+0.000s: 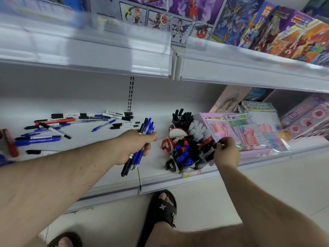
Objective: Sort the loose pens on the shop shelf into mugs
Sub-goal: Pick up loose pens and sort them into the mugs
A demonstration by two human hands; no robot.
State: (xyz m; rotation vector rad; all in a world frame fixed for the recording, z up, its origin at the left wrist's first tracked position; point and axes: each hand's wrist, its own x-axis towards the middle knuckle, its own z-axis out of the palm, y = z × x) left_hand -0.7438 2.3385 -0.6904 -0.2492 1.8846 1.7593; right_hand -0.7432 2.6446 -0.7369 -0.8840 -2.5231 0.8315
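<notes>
Head view looks down on a white shop shelf (156, 172) with a cluster of mugs (185, 145) standing near its front edge. Left of the mugs, the left hand (135, 145) has its grip curled tight round a bundle of blue and black pens (140, 145), whose ends stick out above and below the fist. Right of the mugs, the right hand (227, 151) pinches a dark marker (212, 148) at the rim of the nearest mug, its grip closed on the barrel. The mugs already hold black, blue and red pens, caps up. Far left of the mugs, loose pens (53, 129) lie scattered flat on the shelf. Just right of the mugs sit pink stationery packs (249, 129).
</notes>
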